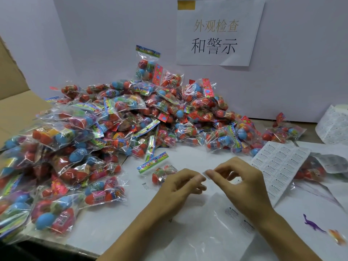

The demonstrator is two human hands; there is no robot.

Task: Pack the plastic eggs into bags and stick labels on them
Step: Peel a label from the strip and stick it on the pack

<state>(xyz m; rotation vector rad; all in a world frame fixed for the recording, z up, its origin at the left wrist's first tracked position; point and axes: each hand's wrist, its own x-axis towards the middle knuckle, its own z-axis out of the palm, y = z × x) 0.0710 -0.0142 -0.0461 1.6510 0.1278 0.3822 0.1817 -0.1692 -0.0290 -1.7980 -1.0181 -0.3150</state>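
A: Eggs bag [160,171] lies flat on the white table [113,223], just beyond the left hand [180,187], header card up-left. Big pile of packed bags [131,117] behind and to the left.

B: Hands?

A: Both raised close together over the table. Right hand [239,178] pinches a small clear label [206,174] between thumb and forefinger. Left hand's fingertips [200,178] meet at the label's other edge, curled, looks like pinching or peeling it. Blurry, so can't be sure the left actually holds it.

B: Label source?

A: Label sheet [278,164] just right of the right hand, a roll of labels [335,125] further back right.

B: Step?

A: Likely getting the label ready to stick on that bag. Not stuck yet.

B: Risks?

A: The label could fold onto itself or cling to a finger, being thin and tacky. The bag is crinkly and lumpy over the eggs, so it may go on creased or crooked. The bag is also unheld and could slide under pressing.

B: Other stuff?

A: Purple toy dinosaur [312,224] near right, paper sign [218,31] on the wall.
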